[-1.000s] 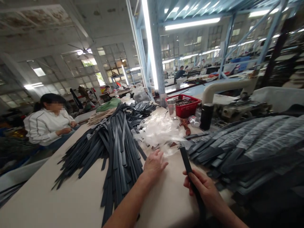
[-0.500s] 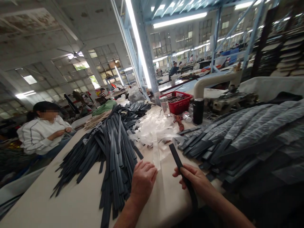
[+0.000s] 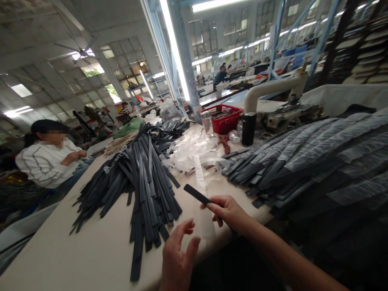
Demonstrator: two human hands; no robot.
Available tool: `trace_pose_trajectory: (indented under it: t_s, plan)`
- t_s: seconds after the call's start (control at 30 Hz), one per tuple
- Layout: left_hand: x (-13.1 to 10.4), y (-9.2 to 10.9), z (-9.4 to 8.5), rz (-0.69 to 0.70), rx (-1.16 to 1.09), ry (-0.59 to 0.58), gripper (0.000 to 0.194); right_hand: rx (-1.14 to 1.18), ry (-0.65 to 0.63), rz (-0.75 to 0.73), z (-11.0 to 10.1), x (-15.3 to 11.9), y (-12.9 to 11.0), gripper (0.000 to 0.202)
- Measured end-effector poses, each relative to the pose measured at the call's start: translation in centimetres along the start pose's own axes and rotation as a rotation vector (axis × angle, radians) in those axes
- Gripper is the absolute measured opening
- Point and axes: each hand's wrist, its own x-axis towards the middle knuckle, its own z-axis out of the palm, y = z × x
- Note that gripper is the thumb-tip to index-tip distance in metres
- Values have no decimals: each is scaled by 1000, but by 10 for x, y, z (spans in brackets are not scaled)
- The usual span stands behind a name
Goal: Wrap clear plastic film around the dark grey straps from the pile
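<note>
Strap [image 3: 196,194], dark and flat, is gripped at one end by the right hand [image 3: 227,210] at lower centre, so its free tip points up-left toward the loose strap pile [image 3: 142,178] on the surface [image 3: 91,250], while the left hand [image 3: 178,258] hovers open and empty below it.

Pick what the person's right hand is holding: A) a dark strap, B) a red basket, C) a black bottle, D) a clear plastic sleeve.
A: the right hand grips a dark strap, its rounded end pointing toward the strap pile.

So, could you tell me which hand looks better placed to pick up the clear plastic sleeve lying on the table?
Probably the left hand: it is open and empty, just short of the clear sleeve. The right hand is already gripping a dark strap.
</note>
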Motion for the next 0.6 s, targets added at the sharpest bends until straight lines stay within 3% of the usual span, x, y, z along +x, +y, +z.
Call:
trace_pose_trajectory:
  t_s: [0.1,0.23,0.37,0.47,0.6]
  plan:
    - [4,8,2,-353,-360,-118,51,-49,2,-21,-2,-15,-6,41]
    - [16,29,12,-466,-479,-406,33,-121,8,-43,-4,-31,-10,35]
    - [20,45,27,-507,-548,-535,22,-155,33,-55,-8,-40,-9,33]
    - [19,45,37,-537,-654,-536,23,-122,88,-69,-15,-51,-8,39]
    - [21,38,49,-688,-953,-340,29,-70,201,-75,-28,-83,-2,45]
